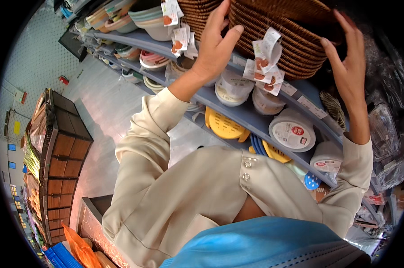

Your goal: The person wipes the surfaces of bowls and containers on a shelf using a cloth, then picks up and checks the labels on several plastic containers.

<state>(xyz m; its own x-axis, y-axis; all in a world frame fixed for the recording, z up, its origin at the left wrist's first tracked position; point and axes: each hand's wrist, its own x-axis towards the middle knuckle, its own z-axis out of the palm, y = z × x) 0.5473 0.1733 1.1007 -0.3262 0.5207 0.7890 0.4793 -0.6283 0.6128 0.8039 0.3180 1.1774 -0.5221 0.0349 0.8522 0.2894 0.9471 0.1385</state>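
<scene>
A stack of brown woven baskets [255,33] with several white hang tags [267,67] stands at the front of the upper shelf. At its left end is my left hand [218,43], the thumb against the weave and the fingers in the gap beside a second brown woven basket stack [197,15]. My right hand [349,63] takes the right end, thumb at the rim and fingers reaching behind it. The two hands hold the stack between them. The inside of the top basket is dark and partly cut off by the picture's edge.
Pastel plastic basins [148,20] fill the shelf further left. Below are round plastic containers [233,87], a labelled lidded tub [292,132] and yellow plastic stools [225,122]. A wooden produce stand [64,150] is across the aisle floor [101,90]. Clear plastic packs [386,134] are at right.
</scene>
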